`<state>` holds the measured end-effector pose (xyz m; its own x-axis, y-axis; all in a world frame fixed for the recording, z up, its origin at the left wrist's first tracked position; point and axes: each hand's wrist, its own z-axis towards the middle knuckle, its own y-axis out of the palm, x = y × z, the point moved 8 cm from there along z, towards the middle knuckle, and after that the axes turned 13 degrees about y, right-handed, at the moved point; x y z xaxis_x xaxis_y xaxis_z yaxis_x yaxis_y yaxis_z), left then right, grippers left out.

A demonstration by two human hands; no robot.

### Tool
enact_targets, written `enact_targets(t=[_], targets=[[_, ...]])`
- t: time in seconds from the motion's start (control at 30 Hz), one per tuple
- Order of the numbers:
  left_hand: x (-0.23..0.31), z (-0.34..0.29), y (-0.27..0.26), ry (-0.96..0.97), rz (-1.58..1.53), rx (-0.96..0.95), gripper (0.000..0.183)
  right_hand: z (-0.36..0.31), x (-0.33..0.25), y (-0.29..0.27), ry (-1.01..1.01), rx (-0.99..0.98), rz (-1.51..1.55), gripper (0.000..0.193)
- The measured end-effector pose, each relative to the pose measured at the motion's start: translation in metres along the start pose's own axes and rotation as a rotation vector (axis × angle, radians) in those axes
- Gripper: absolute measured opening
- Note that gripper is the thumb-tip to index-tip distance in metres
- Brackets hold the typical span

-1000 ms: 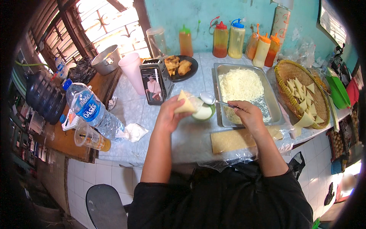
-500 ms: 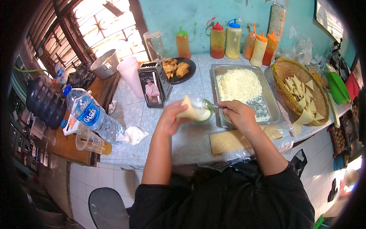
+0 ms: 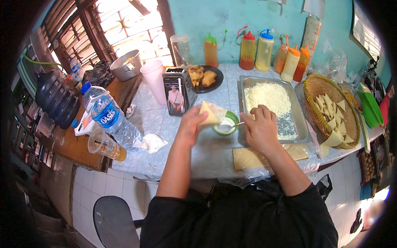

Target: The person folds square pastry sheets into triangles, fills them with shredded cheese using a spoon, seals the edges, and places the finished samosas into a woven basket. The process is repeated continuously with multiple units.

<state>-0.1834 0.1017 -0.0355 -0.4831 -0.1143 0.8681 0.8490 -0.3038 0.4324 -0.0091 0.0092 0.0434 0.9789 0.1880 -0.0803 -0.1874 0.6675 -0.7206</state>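
My left hand [image 3: 191, 125] pinches a thin pale pastry wrapper [image 3: 209, 114], folded into a triangle with a loose flap reaching right. Just right of it, a small green bowl [image 3: 233, 117] of white paste stands on the table. A metal spoon [image 3: 236, 125] leans in the bowl, handle pointing right. My right hand [image 3: 261, 128] hovers beside the handle's end, thumb and fingers apart and apparently off the spoon. Beyond it, a metal tray [image 3: 303, 120] holds shredded white filling [image 3: 269, 97]. Flat stacked wrappers [image 3: 248, 159] lie under plastic below my right wrist.
A woven basket [image 3: 311, 99] of folded triangles stands at right. Several sauce bottles [image 3: 248, 51] line the wall. A phone [image 3: 174, 96] leans on a dark stand, near a black plate [image 3: 215, 84] of fried food. At left are a water bottle [image 3: 108, 115], pink cup [image 3: 154, 82] and plastic cup [image 3: 105, 144].
The spoon has gone down from the wrapper into the bowl, and my right hand has loosened from it. My left hand has folded the wrapper flatter. The view has shifted slightly.
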Motion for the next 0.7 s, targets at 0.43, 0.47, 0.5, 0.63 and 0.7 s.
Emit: enact_targets(t=[0.43, 0.47, 0.5, 0.63, 0.7], targets=[[0.021, -0.08, 0.153, 0.206, -0.409, -0.275, 0.046, -0.045, 0.018, -0.048, 0.287, -0.563, 1.587, 0.079], [0.014, -0.083, 0.154, 0.247, -0.341, -0.242, 0.046, -0.046, 0.019, -0.056, 0.24, -0.535, 1.471, 0.078], [0.01, -0.084, 0.157, 0.262, -0.305, -0.234, 0.045, -0.048, 0.021, -0.063, 0.189, -0.5, 1.364, 0.077], [-0.006, -0.089, 0.174, 0.226, -0.283, -0.175, 0.042, -0.066, 0.033, -0.076, 0.108, -0.265, 0.689, 0.068], [-0.016, -0.091, 0.183, 0.16, -0.324, -0.139, 0.04, -0.071, 0.035, -0.086, 0.025, -0.134, 0.523, 0.069]])
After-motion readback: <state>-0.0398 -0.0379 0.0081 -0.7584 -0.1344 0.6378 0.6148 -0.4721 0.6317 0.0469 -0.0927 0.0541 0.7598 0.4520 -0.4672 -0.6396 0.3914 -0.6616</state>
